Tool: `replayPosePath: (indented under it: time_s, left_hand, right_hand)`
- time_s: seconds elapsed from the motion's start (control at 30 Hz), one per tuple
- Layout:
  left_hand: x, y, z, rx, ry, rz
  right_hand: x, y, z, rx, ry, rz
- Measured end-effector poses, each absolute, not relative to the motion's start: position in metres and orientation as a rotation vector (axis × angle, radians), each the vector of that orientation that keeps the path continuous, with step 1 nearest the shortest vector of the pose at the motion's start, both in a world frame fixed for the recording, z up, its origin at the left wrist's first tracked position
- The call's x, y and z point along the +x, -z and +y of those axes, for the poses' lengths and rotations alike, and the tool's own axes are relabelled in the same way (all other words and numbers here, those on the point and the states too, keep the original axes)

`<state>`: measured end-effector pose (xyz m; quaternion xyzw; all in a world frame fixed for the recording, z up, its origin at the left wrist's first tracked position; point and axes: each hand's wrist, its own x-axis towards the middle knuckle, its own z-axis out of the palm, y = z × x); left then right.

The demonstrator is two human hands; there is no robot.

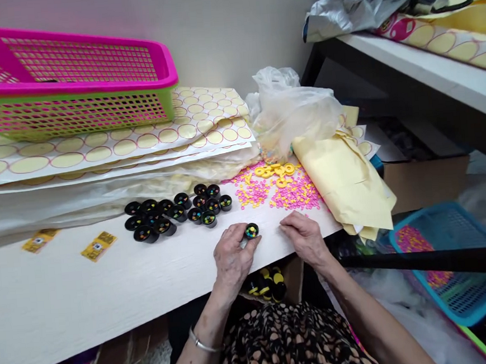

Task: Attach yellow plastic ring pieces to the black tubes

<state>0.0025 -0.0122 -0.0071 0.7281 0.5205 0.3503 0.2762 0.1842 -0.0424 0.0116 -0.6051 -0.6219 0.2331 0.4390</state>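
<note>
Just in front of the bead pile [297, 194], the left hand [233, 254] pinches a small black cup [251, 231]; near the same pile, the right hand [305, 237] has curled fingers, whether holding something I cannot tell.

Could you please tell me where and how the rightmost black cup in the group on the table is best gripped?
I would pinch the cup by its outer wall, coming from its right or near side. It stands upright and open with small pieces inside, so it is probably best kept level, while other cups crowd its left.
</note>
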Motion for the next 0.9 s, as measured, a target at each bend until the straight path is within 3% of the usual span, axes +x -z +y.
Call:
replayPosePath:
  time_s: [0.37, 0.63, 0.9]
  left_hand:
    - [-0.002, 0.012, -0.01, 1.945, -0.923, 1.428]
    - [-0.002, 0.012, -0.011, 1.941, -0.922, 1.425]
    - [0.0, 0.008, -0.011, 1.951, -0.931, 1.405]
  right_hand:
    - [0.233, -0.021, 0.055, -1.844, -0.042, -1.587]
    - [0.221, -0.024, 0.079, -2.376, 0.0, -1.836]
    - [0.231, -0.027, 0.066, -2.248, 0.037, -1.939]
